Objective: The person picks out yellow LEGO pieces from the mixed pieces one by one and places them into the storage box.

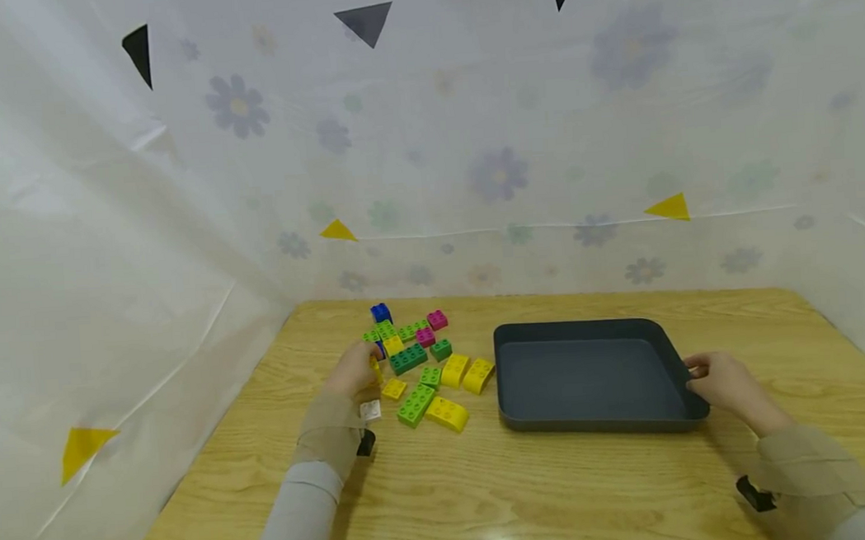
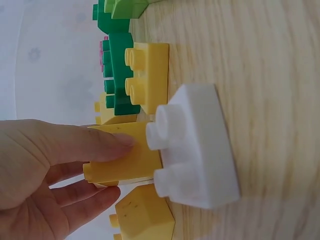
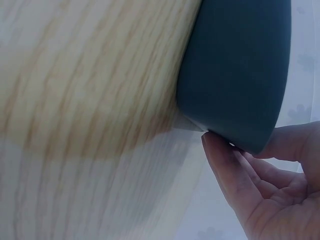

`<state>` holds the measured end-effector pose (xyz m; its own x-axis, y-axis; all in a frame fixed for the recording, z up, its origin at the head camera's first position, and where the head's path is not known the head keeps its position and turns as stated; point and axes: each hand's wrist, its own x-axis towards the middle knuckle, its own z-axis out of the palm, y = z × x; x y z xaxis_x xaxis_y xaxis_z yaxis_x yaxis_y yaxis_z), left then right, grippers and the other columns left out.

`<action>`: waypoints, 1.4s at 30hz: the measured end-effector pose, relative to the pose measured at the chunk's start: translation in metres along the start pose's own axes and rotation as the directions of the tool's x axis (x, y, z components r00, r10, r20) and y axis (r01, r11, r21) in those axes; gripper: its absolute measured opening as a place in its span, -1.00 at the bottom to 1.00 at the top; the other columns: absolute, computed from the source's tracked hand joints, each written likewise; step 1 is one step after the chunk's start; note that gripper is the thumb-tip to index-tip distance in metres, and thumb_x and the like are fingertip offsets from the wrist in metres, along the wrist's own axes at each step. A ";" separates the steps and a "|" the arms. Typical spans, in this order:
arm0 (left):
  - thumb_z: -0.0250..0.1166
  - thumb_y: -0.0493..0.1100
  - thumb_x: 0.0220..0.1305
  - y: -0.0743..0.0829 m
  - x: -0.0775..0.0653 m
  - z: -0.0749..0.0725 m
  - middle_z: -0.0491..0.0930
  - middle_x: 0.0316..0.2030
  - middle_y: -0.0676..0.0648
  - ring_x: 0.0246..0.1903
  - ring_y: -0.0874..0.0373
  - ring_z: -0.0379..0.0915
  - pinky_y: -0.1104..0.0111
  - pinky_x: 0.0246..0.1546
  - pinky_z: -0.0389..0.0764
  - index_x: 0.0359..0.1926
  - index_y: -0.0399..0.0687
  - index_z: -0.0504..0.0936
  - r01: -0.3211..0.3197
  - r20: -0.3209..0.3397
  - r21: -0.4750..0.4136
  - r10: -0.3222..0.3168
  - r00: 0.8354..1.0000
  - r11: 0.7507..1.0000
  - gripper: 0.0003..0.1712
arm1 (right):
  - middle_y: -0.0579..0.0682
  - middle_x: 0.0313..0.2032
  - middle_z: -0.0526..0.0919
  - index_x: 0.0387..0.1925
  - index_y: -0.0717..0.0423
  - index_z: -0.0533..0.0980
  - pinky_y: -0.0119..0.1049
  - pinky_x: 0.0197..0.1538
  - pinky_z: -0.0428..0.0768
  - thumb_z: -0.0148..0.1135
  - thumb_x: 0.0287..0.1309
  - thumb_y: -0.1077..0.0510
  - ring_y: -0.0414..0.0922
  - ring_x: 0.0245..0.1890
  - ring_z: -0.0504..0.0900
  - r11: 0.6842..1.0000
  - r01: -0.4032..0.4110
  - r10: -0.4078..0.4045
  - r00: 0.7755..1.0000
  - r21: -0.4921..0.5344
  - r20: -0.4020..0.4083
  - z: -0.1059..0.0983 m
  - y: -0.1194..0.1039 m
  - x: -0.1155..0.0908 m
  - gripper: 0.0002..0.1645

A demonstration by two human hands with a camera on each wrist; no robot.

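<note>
At the left edge of the brick cluster, my left hand point(image 1: 351, 369) pinches a yellow toy brick point(image 2: 125, 150) between thumb and fingers. A white toy brick point(image 2: 197, 150) sits on the table just beside it, studs facing the held brick in the left wrist view. Another yellow brick point(image 2: 156, 75) and a dark green brick point(image 2: 122, 75) stand close by. My right hand point(image 1: 725, 380) grips the right wall of a dark grey rectangular tray point(image 1: 598, 421), thumb at the rim and fingers against the outside. In the right wrist view the tray's outer wall point(image 3: 232, 75) fills the upper right.
Lime green bricks point(image 1: 416, 405), arched yellow bricks point(image 1: 447, 414), magenta bricks point(image 1: 437, 319) and a blue brick point(image 1: 381, 313) lie loosely grouped left of the tray. Under everything is a wooden table point(image 1: 550, 494). A flower-patterned sheet point(image 1: 424, 138) hangs behind it.
</note>
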<state>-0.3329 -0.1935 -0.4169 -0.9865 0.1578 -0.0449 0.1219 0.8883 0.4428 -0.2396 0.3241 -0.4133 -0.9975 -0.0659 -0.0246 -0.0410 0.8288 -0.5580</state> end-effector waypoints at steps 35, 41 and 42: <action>0.25 -0.40 0.11 0.143 0.029 -0.026 0.49 -0.02 -0.12 -0.30 0.07 0.39 0.34 -0.34 0.51 -0.07 -0.11 0.51 -0.179 0.084 0.104 0.171 0.982 0.978 -0.67 | 0.47 -0.31 0.51 -0.11 0.70 0.34 -0.11 -0.39 0.55 0.12 -0.04 0.38 0.30 -0.28 0.50 1.000 0.022 -0.022 0.999 -0.013 -0.036 0.001 0.004 0.001 -0.54; 0.24 -0.42 0.10 0.176 0.036 -0.017 0.49 -0.04 -0.10 -0.25 0.09 0.40 0.37 -0.36 0.48 -0.08 -0.13 0.51 -0.270 0.108 0.117 0.258 0.960 0.956 -0.67 | 0.45 -0.33 0.52 -0.13 0.70 0.34 -0.12 -0.38 0.54 0.13 -0.05 0.39 0.29 -0.29 0.51 1.000 0.025 -0.025 0.998 -0.008 -0.054 0.002 0.002 0.002 -0.54; 0.23 -0.43 0.10 0.181 0.037 -0.015 0.49 -0.04 -0.10 -0.25 0.10 0.39 0.39 -0.36 0.47 -0.08 -0.13 0.51 -0.284 0.115 0.121 0.271 0.956 0.951 -0.67 | 0.45 -0.33 0.52 -0.13 0.70 0.34 -0.13 -0.38 0.54 0.13 -0.05 0.39 0.29 -0.29 0.51 1.000 0.023 -0.024 0.998 -0.008 -0.058 0.002 0.001 0.002 -0.55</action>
<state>-0.3485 -0.0333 -0.3249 -0.8970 0.4413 -0.0260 0.4097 0.8521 0.3257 -0.2419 0.3240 -0.4153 -0.9979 -0.0530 0.0371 -0.0647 0.8312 -0.5522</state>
